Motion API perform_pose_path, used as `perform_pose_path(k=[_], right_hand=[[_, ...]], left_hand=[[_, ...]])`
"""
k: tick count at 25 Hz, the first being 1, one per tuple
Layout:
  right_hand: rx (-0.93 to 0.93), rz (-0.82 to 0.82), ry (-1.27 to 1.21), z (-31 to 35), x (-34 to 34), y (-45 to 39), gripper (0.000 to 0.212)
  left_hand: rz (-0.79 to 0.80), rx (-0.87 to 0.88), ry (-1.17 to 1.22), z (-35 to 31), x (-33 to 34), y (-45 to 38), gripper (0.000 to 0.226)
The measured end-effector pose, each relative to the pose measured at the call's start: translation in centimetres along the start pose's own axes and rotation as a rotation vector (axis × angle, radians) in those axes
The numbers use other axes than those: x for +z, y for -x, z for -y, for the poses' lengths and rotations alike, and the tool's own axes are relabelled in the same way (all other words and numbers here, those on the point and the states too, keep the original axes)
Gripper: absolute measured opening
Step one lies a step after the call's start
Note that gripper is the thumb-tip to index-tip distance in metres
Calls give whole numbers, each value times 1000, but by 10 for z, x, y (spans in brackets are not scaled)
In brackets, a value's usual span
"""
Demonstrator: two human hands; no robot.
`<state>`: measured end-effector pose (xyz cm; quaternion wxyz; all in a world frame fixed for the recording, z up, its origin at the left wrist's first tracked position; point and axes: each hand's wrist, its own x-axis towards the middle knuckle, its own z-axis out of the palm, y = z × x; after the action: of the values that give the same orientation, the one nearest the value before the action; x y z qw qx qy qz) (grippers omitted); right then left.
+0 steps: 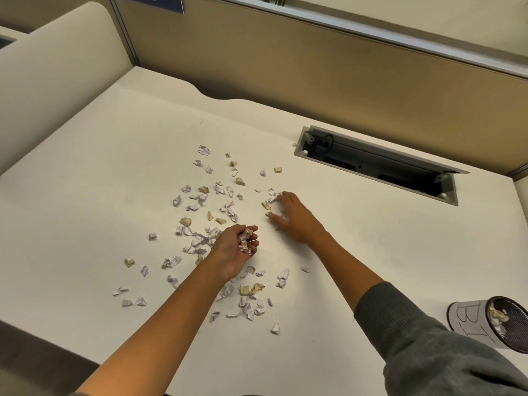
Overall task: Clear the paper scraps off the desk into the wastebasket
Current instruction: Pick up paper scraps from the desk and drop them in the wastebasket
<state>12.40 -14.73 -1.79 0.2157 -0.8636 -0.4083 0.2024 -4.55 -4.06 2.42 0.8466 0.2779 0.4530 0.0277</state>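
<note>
Sleeve (423,347) nearest, scraps (200,241) all over the counter (85,195)
Left hand (238,248) cups a wad as storage; right hand (294,215), fingers spread, rakes more toward the bin (491,321).

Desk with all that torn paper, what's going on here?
A person is clearing paper scraps off a white desk. The left hand holds a small bunch of collected scraps, palm up, while the right hand reaches for pieces farther out. Many scraps remain. The wastebasket at the desk's right already holds some.
</note>
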Motion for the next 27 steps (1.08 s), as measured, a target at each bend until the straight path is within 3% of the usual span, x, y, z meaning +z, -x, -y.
perform_pose_path(k=[4,8,13,15,18,21,24,27], right_hand=[[-76,32,101,4,12,14,56],[-221,-99,188,7,20,35,33],[-174,-117,279,5,17,53,22],[-48,-114,165,10,13,55,19],[284,-117,-343,24,-2,58,9],[346,-26,-659,45,-25,66,17],[257,24,-653,77,-38,78,15],[225,91,-458,103,-37,90,13]], left_hand=[[6,-9,-6,1,4,0,31],[-4,-24,-10,5,6,2,31],[-5,-32,-42,9,8,4,28],[-3,-40,-40,11,9,6,29],[-3,-54,-27,17,12,7,30],[-16,-45,-17,25,13,8,29],[-22,-28,51,31,15,7,32],[24,-15,112,37,16,6,42]])
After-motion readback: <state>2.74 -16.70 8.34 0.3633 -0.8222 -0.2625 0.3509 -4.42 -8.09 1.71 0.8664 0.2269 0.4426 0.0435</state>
